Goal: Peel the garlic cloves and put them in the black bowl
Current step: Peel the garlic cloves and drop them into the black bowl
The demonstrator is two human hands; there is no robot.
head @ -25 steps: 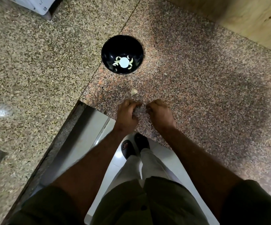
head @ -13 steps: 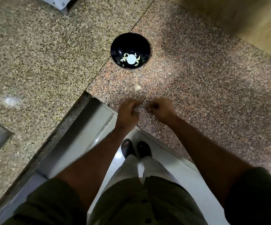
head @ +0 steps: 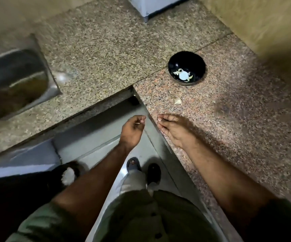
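The black bowl (head: 186,57) stands on the reddish granite counter (head: 228,119) and holds several pale peeled cloves around a bright glare spot. A single pale garlic piece (head: 178,101) lies on the counter between the bowl and my hands. My left hand (head: 132,131) hangs just off the counter's edge, over the floor, fingers curled, pinching a thin pale sliver that looks like garlic skin. My right hand (head: 173,131) rests on the counter edge with its fingers stretched out together. I see nothing in it.
A steel sink (head: 15,79) is set into the speckled counter at the left. A white appliance (head: 155,7) stands at the back and a wall (head: 263,23) runs along the right. Below are the floor, my sandalled feet (head: 143,170) and a dark object with a white patch (head: 68,175).
The view has swung left, bringing the sink in. My hands have parted: the left one drew back off the counter edge, and the right one uncurled and lies flat.
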